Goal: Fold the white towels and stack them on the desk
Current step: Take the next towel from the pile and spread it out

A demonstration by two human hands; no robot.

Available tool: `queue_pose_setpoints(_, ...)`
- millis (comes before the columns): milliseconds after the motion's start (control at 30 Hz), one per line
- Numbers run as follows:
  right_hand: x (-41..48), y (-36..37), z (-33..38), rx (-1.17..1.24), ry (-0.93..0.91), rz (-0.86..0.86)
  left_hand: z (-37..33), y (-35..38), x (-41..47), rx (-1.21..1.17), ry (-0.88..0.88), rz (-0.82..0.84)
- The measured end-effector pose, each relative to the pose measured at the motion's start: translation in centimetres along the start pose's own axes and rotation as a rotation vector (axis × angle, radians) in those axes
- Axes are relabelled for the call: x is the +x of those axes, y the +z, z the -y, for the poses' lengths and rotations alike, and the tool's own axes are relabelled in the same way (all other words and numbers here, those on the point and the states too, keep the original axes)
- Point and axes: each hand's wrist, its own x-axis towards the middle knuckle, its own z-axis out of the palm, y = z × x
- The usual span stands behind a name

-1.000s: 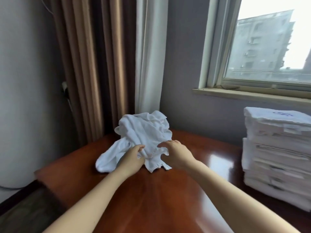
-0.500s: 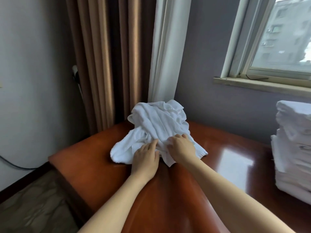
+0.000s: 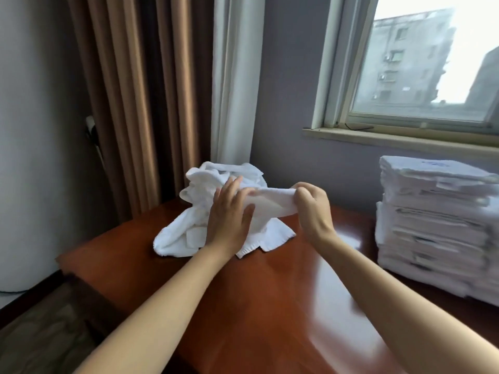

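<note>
In the head view, a crumpled white terry towel (image 3: 272, 199) is being pinched by curled fingers of the right hand (image 3: 314, 211), left of the tall stack of folded white towels (image 3: 432, 228). Straight fingers of the left hand (image 3: 229, 215) are being pressed against it. If layers are snagging, the loose white heap (image 3: 175, 238) may be dragged off the glossy brown table (image 3: 270, 306).

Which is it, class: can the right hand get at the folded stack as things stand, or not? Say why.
Probably yes. Only bare desk lies between the right hand and the folded stack, on that hand's side. But it grips a towel, so it would arrive full.
</note>
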Motion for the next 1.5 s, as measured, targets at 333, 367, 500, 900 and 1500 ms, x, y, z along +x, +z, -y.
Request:
queue_pose_setpoints(333, -6.7, -13.1, 1.9, -0.096, 0.025, -0.237, -12.2, 1.0, -4.9, -0.209, 0.109, 0.145)
queue_pose_setpoints(367, -7.4, -14.6, 1.9, -0.131, 0.018, -0.259, -13.7, 1.3, -5.7, -0.239, 0.119, 0.176)
queue_pose_setpoints(500, -10.6, -20.8, 1.8, -0.288, -0.025, -0.333, -19.8, 2.7, -8.4, -0.316, 0.178, 0.269)
queue_pose_setpoints(900, -20.8, -37.0, 0.6, -1.182, 0.651, 0.085, -35.3, 7.0, -15.2, -0.529, 0.283, 1.005)
queue_pose_setpoints(1500, -17.1, -27.5, -2.7, -0.783, 0.613, 0.605, -24.4, 6.7, -9.9, -0.082, 0.202, 1.106)
